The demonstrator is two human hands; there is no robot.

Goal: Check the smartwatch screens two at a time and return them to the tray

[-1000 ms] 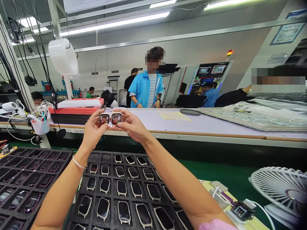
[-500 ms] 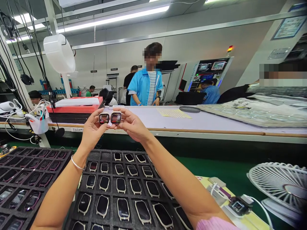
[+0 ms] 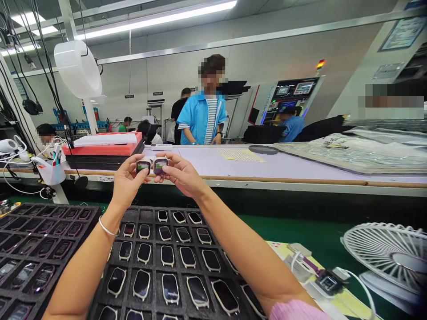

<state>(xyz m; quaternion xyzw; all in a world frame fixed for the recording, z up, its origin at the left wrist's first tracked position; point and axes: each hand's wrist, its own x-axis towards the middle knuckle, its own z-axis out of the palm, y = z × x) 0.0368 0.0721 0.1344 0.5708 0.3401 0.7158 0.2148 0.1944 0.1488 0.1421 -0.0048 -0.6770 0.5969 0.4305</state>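
Side by side above the trays, two lit smartwatches without straps face me. My left hand (image 3: 130, 175) grips one smartwatch (image 3: 143, 166) by its edges, thumb at its lower corner. The other smartwatch (image 3: 160, 165) is in my right hand (image 3: 180, 173), whose thumb lies on the screen. Both screens show a green and dark picture. Below my forearms, a black foam tray (image 3: 155, 260) holds rows of pale-framed smartwatches, with a bare pocket or two at its far side. At the left lies a second foam tray (image 3: 50, 234) with purple-framed watches.
A white workbench (image 3: 200, 158) runs across, with a red and black stack of trays (image 3: 103, 149) at its left. A white fan (image 3: 383, 253) and a watch on a charger (image 3: 328, 282) stand at the right. Beyond the bench stands a person in blue (image 3: 196, 118).
Both watch screens have changed from a reddish picture to a green and dark one. My right thumb has moved up onto its watch's screen. The view has shifted slightly.
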